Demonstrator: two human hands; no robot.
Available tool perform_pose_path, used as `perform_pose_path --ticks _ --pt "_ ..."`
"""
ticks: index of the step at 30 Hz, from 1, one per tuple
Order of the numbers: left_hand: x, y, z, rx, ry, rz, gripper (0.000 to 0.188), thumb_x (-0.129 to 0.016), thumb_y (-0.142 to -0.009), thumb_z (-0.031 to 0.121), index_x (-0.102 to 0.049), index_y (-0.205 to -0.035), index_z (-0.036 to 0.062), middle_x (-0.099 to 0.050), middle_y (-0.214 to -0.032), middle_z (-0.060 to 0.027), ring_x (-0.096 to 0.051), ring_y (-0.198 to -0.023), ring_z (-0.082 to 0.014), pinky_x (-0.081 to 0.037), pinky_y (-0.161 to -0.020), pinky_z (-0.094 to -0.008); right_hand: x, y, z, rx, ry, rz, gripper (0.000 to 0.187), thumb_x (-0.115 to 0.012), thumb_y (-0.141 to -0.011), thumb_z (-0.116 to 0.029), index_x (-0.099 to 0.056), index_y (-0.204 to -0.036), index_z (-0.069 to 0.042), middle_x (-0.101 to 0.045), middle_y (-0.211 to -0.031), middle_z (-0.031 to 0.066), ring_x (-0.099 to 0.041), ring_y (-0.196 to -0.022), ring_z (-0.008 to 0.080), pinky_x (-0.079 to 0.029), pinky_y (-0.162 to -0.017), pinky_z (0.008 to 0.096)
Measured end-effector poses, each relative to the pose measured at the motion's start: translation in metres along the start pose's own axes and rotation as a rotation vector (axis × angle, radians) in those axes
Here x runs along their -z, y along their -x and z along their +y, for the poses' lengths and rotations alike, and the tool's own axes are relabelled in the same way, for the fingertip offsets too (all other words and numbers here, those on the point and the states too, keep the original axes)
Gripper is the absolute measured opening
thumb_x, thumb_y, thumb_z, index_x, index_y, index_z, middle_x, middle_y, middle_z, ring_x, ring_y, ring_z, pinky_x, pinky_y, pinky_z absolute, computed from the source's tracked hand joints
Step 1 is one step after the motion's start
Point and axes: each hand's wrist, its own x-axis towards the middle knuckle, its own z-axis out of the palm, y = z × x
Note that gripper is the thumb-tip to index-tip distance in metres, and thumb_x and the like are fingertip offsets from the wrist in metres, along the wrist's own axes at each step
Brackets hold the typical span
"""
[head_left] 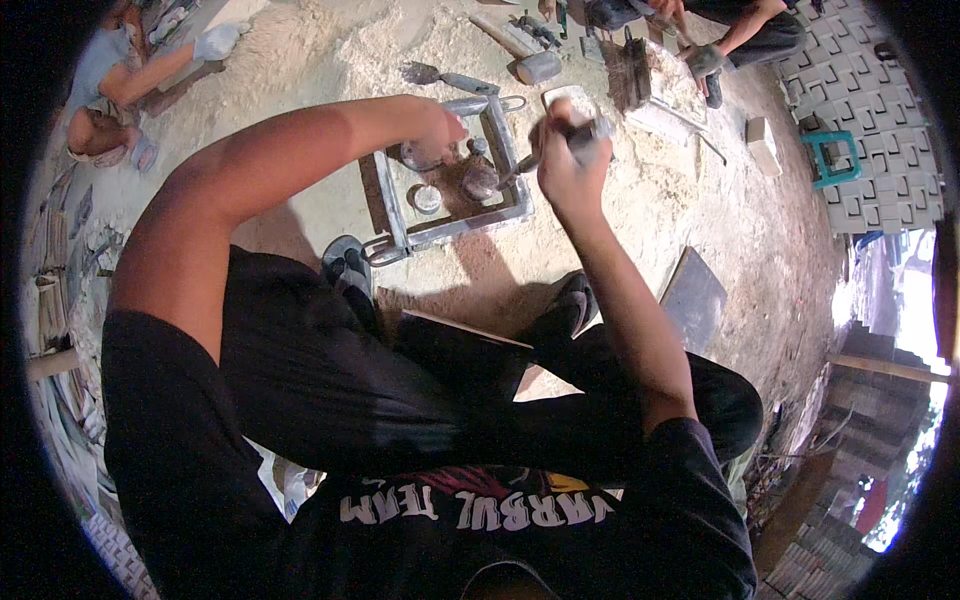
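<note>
A rectangular metal moulding frame (465,228) with looped handles lies on the sandy ground before me, dark sand inside it. Several round pieces sit in the sand, among them a pale disc (427,198) and a greyish rounded one (481,182). My left hand (432,135) reaches down over the frame's far left part; its fingers are blurred, and what they touch is hidden. At the frame's right side, my right hand (572,165) is closed round a metal hand tool (520,170), whose thin shaft slopes toward the greyish piece. Motion smears the tool's upper end.
Beyond the frame lie a small trowel (445,78) and a mallet (540,68). Co-workers' gloved hands show at far left (218,42) and far right (706,60), the latter by another mould box (665,105). A dark board (694,295) and a teal stool (835,160) are on the right.
</note>
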Motion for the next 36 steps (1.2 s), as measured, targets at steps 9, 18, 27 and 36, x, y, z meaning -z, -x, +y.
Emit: perform_pose_path --ticks 9,18,27,36 --pt "0.018 0.017 0.011 0.091 0.023 -0.196 0.062 -0.056 -0.084 0.038 -0.04 -0.134 0.003 -0.045 -0.134 -0.0189 -0.044 -0.125 -0.0318 -0.037 -0.102 -0.0448 0.005 0.007 0.001 -0.306 -0.14 0.242 0.038 -0.048 -0.096 -0.025 -0.045 -0.063 -0.007 -0.042 -0.051 -0.0019 -0.04 -0.045 0.0079 -0.032 -0.043 0.0262" --pt "0.026 0.013 0.026 0.04 0.045 -0.167 0.056 -0.057 -0.084 0.038 -0.047 -0.128 0.006 -0.049 -0.13 -0.016 -0.048 -0.12 -0.0316 -0.04 -0.097 -0.0465 -0.016 0.018 0.002 -0.197 -0.031 0.298 0.039 -0.048 -0.095 -0.018 -0.044 -0.059 -0.005 -0.039 -0.05 -0.0034 -0.037 -0.046 0.0059 -0.029 -0.043 0.0254" --pt "0.02 0.014 0.034 0.026 0.083 -0.192 0.058 -0.057 -0.085 0.038 -0.044 -0.132 0.0068 -0.047 -0.134 -0.013 -0.045 -0.124 -0.0293 -0.037 -0.101 -0.0449 -0.015 0.032 0.005 -0.3 -0.119 0.334 0.022 -0.053 -0.09 -0.007 -0.046 -0.071 -0.001 -0.048 -0.057 0.0017 -0.044 -0.055 0.0089 -0.035 -0.049 0.0272" --pt "0.023 0.011 0.025 0.067 0.112 -0.138 0.07 -0.057 -0.085 0.037 -0.029 -0.141 0.006 -0.04 -0.14 -0.015 -0.039 -0.129 -0.0306 -0.033 -0.105 -0.044 -0.017 0.053 0.057 -0.243 -0.169 0.253 0.014 -0.056 -0.086 -0.002 -0.053 -0.073 0.001 -0.05 -0.063 0.0035 -0.048 -0.065 0.0125 -0.04 -0.061 0.0285"
